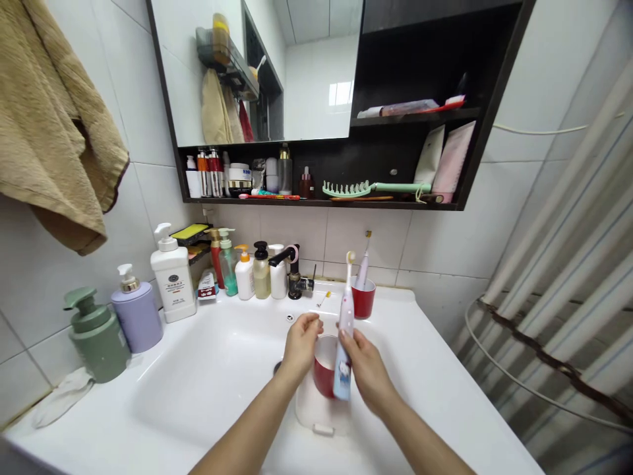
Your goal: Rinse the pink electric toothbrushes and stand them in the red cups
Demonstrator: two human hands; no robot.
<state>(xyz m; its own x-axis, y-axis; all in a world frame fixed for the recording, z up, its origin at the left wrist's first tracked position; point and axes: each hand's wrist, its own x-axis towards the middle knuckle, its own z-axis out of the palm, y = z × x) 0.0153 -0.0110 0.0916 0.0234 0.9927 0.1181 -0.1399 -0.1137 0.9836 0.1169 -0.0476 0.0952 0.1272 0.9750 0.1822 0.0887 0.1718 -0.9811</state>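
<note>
My right hand (368, 366) is wrapped round an electric toothbrush (346, 316), pale pink above and light blue with a cartoon figure below. It stands nearly upright, bristles at the top. My left hand (301, 344) has its fingers curled together just left of the toothbrush; whatever they may hold is hidden. Between the hands is a red cup (324, 379) with a white inside, partly covered by the toothbrush. Under the cup, a whitish plastic container (309, 415) sits in the sink (208, 376). A small toothbrush head (325, 298) lies on the sink's back ledge.
Another red cup (363, 303) holds a second electric toothbrush (364, 267) at the back right. A black faucet (294, 274) stands at the rear. Several pump bottles (244, 277) line the left and back. Above hangs a mirror cabinet (321, 203); pipes (554, 264) run along the right.
</note>
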